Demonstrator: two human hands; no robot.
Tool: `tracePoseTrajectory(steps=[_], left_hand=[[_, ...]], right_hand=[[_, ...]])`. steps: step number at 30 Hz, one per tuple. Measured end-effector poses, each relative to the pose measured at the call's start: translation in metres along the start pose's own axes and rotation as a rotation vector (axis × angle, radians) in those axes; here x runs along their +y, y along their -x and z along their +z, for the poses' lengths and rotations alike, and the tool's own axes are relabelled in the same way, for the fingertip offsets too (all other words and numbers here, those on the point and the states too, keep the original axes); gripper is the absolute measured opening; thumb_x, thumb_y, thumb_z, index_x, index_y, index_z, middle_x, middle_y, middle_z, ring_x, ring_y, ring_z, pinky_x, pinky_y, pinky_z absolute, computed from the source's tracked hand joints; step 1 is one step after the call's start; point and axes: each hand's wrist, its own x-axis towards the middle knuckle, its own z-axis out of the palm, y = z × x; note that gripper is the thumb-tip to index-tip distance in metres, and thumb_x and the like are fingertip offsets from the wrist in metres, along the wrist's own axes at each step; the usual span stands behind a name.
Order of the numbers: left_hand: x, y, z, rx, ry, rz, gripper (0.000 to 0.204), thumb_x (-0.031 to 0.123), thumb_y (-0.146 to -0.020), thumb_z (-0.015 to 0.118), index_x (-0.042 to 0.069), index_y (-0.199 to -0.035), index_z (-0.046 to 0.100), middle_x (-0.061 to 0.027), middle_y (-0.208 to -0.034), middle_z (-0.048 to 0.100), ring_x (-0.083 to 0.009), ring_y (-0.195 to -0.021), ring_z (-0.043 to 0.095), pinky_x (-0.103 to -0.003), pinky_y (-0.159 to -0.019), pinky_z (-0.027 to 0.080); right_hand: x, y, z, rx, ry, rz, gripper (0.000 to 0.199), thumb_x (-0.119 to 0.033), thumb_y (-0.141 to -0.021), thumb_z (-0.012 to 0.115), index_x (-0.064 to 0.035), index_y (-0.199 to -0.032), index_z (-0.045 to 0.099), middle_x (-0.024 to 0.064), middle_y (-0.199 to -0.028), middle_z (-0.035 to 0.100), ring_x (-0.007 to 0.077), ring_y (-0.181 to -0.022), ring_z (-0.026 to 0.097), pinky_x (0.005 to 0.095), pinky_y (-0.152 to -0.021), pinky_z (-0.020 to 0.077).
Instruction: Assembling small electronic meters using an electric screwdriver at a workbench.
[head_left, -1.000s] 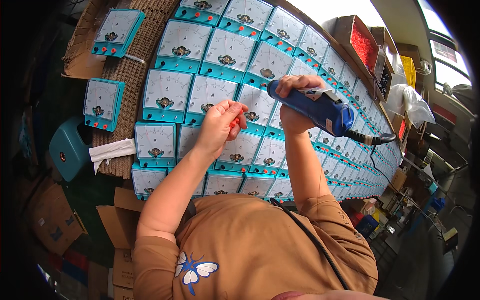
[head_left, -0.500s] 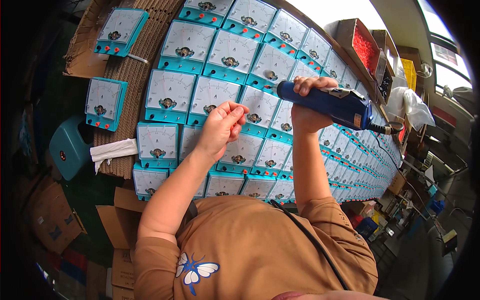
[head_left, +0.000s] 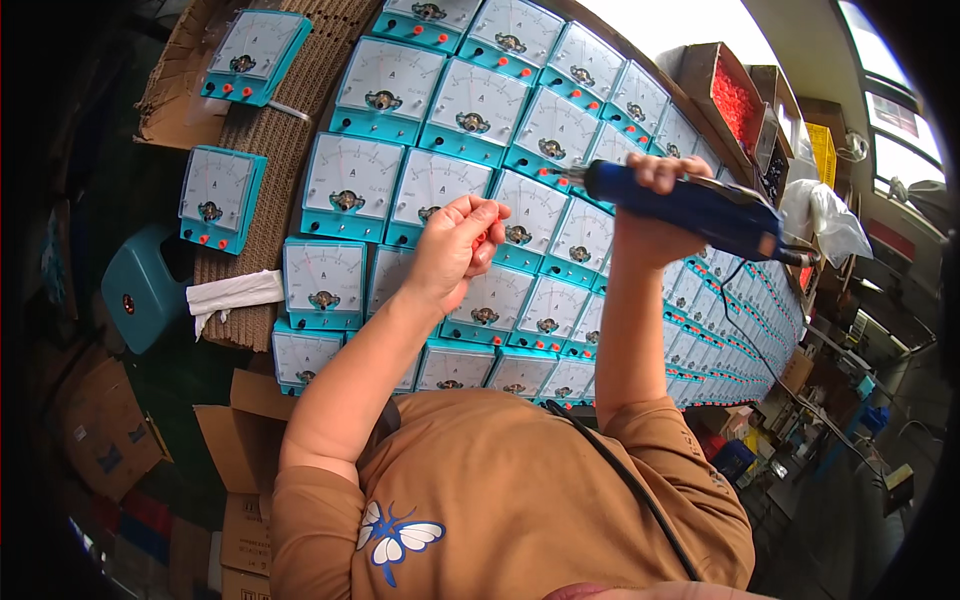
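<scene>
Brown short-sleeved shirt [head_left: 540, 500], blue-and-white winged-insect print [head_left: 408, 538], black cable [head_left: 640, 490] across the front

A letter and scale markings on white meter faces [head_left: 395, 62]; print on a cardboard box [head_left: 245, 540]

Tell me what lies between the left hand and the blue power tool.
In the head view, white-dialed teal meters show between the left hand and the blue power tool.
</scene>
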Motion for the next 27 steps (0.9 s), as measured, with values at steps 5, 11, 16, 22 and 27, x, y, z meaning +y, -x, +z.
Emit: tracePoseTrajectory(steps=[5,11,16,22,27], left_hand=[[0.005,0.004,0.011,-0.006,0.039,-0.028,0.015,0.017,-0.092,0.051,0.002,-0.093,0.055,0.0001,-0.068,0.053,-0.0003,-0.045,0.037,-0.014,-0.038,0.026],[0.015,0.012,0.007,-0.004,-0.042,0.099,0.018,0.017,-0.094,0.048,0.002,-0.100,0.056,0.0003,-0.073,0.053,-0.0004,-0.048,0.035,-0.015,-0.041,0.025],[0.018,0.017,-0.013,0.133,-0.158,0.192,0.020,0.018,-0.094,0.046,0.003,-0.104,0.054,0.0006,-0.077,0.053,-0.0012,-0.050,0.034,-0.016,-0.042,0.024],[0.017,0.023,-0.026,0.082,-0.140,0.142,0.021,0.025,-0.091,0.055,0.005,-0.097,0.055,0.0009,-0.067,0.054,-0.0029,-0.046,0.035,-0.017,-0.041,0.025],[0.017,0.022,-0.023,0.086,-0.171,0.158,0.022,0.028,-0.091,0.055,0.006,-0.093,0.056,0.0018,-0.068,0.054,-0.0028,-0.046,0.035,-0.017,-0.041,0.024]], right_hand=[[-0.016,0.018,0.021,-0.242,-0.276,0.287,0.033,-0.041,-0.089,0.043,-0.0103,-0.091,0.052,0.0019,-0.061,0.050,0.0169,-0.063,0.048,0.0362,-0.075,0.0367],[0.003,0.019,0.039,-0.109,-0.230,0.258,0.044,-0.050,-0.087,0.038,-0.0078,-0.091,0.051,0.0052,-0.060,0.050,0.0202,-0.060,0.049,0.0377,-0.073,0.0381],[0.042,0.006,0.043,-0.291,0.109,-0.023,0.061,-0.061,-0.087,0.027,-0.0040,-0.092,0.049,0.0106,-0.060,0.052,0.0238,-0.056,0.051,0.0381,-0.069,0.0407],[0.064,0.009,0.037,-0.261,0.173,0.007,0.059,-0.062,-0.085,0.031,-0.0056,-0.090,0.048,0.0109,-0.061,0.052,0.0230,-0.056,0.051,0.0380,-0.067,0.0408],[0.076,0.018,0.051,-0.317,0.300,-0.011,0.064,-0.066,-0.082,0.034,-0.0043,-0.084,0.049,0.0118,-0.059,0.052,0.0237,-0.053,0.049,0.0363,-0.059,0.0410]])
